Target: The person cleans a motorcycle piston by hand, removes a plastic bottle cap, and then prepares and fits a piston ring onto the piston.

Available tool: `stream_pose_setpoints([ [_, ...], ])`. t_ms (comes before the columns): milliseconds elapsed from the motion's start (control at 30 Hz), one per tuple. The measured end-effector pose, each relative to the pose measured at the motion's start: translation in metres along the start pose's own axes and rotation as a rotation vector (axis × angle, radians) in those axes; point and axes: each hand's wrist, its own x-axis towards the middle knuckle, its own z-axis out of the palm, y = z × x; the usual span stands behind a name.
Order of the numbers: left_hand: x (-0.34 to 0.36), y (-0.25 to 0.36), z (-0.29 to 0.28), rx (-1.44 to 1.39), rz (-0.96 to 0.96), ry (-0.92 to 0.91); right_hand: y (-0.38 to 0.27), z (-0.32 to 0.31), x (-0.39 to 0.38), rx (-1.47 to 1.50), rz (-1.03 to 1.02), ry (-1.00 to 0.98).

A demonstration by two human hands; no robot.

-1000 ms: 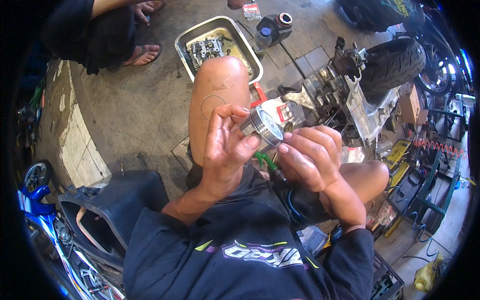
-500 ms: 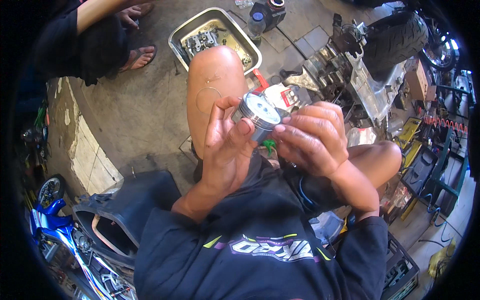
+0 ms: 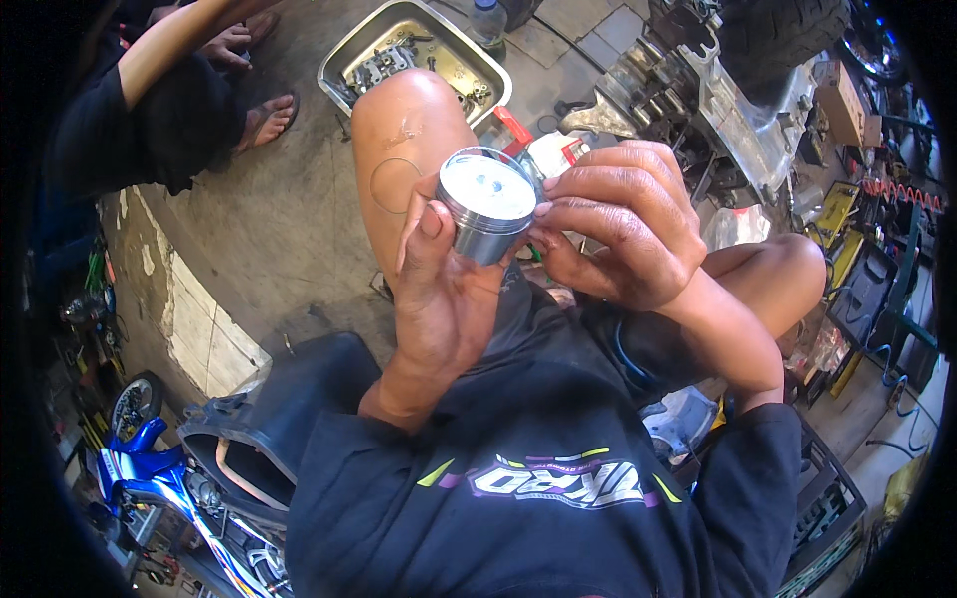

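Note:
A shiny metal piston point(image 3: 486, 211) rests in my left hand point(image 3: 439, 304), whose thumb and fingers close around its side. Its pale crown faces up and grooves run just below the rim. A thin piston ring point(image 3: 480, 149) shows as an arc over the crown's far edge. My right hand point(image 3: 630, 227) pinches at the piston's right edge, fingertips on the ring; its exact seating cannot be made out. Another thin ring point(image 3: 372, 185) lies on my bare left thigh.
A metal tray point(image 3: 503, 88) with engine parts and bolts stands beyond my knee. Far right are an engine casing point(image 3: 733, 125) and a cardboard box point(image 3: 842, 105). Another person's sandalled foot point(image 3: 267, 122) is at far left. A black plastic housing point(image 3: 329, 399) and blue motorcycle point(image 3: 150, 439) are at left.
The piston has tipped and shifted left in view, with more of its side showing. The ring's arc now stands clear above the crown. The whole view has shifted slightly.

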Motion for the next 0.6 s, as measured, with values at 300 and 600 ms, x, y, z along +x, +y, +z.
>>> stream_pose_setpoints([
  [300, 0.004, -0.001, -0.009, -0.283, -0.134, -0.076, 0.011, 0.001, -0.002, -0.075, -0.075, 0.017],
  [600, 0.004, -0.002, -0.01, -0.112, -0.165, -0.003, 0.017, -0.007, 0.002, 0.097, 0.049, -0.075],
])
